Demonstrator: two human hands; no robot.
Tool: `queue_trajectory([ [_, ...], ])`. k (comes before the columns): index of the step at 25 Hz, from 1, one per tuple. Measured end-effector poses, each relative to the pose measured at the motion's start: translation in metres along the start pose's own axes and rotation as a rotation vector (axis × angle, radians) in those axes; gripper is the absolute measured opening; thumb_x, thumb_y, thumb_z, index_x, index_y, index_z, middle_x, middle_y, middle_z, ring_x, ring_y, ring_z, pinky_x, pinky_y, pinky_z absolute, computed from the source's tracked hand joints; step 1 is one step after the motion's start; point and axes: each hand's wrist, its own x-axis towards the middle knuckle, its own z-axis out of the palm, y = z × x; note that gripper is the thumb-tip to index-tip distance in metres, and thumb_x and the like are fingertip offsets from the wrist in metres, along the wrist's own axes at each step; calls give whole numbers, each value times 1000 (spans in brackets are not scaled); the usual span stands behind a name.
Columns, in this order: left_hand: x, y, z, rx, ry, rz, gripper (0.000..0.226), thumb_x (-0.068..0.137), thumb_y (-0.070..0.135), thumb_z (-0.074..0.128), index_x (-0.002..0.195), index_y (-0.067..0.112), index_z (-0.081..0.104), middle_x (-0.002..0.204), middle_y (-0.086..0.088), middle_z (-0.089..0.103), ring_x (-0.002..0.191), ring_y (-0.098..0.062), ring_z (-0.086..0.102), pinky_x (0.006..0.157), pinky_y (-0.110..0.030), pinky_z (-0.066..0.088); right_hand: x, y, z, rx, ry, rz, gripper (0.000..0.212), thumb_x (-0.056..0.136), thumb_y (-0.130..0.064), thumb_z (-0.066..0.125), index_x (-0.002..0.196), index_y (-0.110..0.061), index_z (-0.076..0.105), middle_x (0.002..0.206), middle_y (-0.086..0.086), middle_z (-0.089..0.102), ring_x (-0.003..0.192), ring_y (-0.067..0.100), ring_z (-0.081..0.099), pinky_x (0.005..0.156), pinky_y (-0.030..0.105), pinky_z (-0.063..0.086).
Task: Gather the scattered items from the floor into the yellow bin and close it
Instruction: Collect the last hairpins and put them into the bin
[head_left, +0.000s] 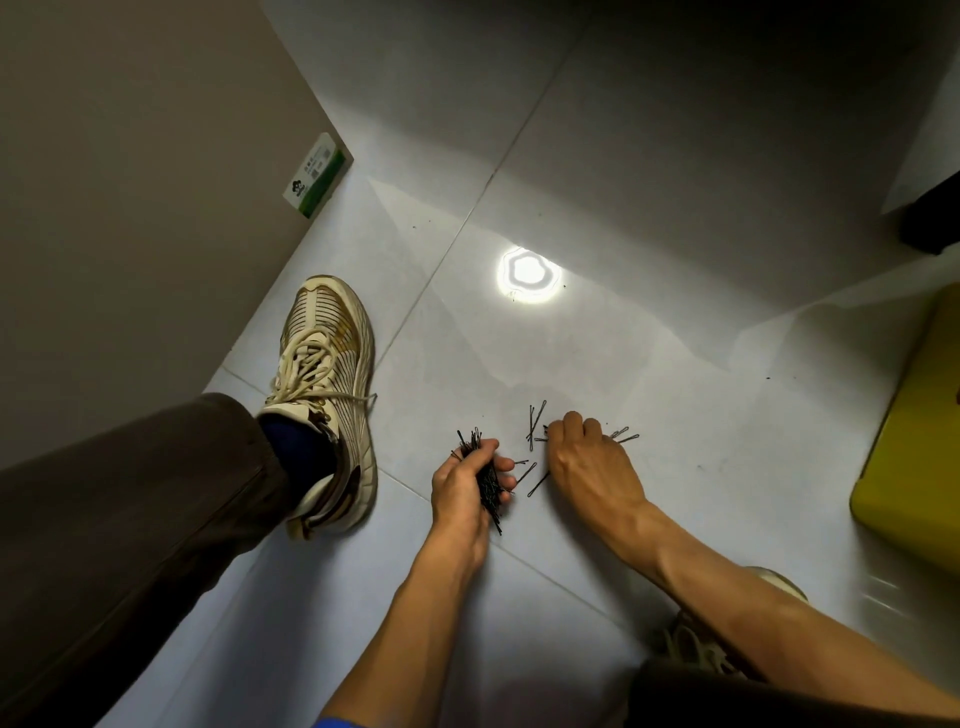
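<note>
Floor: pale glossy tile, lamp glare at centre. Yellow bin at right edge, contents unseen. Left hand fingers grip a hairpin bundle; right hand fingers curl over loose hairpins.

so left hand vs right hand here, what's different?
The left hand grips a thick bundle of black hairpins, lifted and turned sideways; the right hand is knuckles-up, fingertips down among loose pins on the floor. Whether its grip holds a pin is hidden. Both are bare and work the same scatter.
</note>
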Motion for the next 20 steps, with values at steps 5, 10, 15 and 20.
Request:
queue_trajectory([
  [5, 0, 2, 3, 9, -7, 4, 8, 90, 7, 61, 96, 3, 63, 69, -13, 64, 54, -22, 56, 43, -25, 42, -2, 8, -2, 120, -53, 155, 23, 75, 18, 54, 87, 0, 59, 86, 17, 56, 68, 33, 54, 45, 33, 29],
  [10, -6, -1, 12, 31, 8, 0, 8, 89, 5, 60, 97, 3, 63, 69, -13, 64, 54, -22, 57, 44, -25, 43, -6, 21, 3, 292, -117, 140, 23, 85, 8, 48, 101, -7, 56, 97, 11, 57, 83, 29, 54, 59, 34, 37],
  [15, -25, 6, 41, -11, -87, -52, 28, 99, 30, 49, 96, 5, 60, 64, -10, 59, 51, -20, 57, 47, -26, 43, 0, 49, -20, 1663, -302, 607, 16, 93, 5, 54, 98, -5, 66, 81, 9, 62, 68, 20, 60, 72, 37, 55],
  [20, -75, 18, 103, -6, -348, -80, 53, 103, 46, 30, 102, 4, 63, 70, -12, 61, 57, -21, 58, 55, -30, 45, -56, 91, -88, 2359, -106, 595, 25, 92, 1, 48, 108, -1, 67, 74, 5, 59, 70, 15, 61, 63, 30, 54],
])
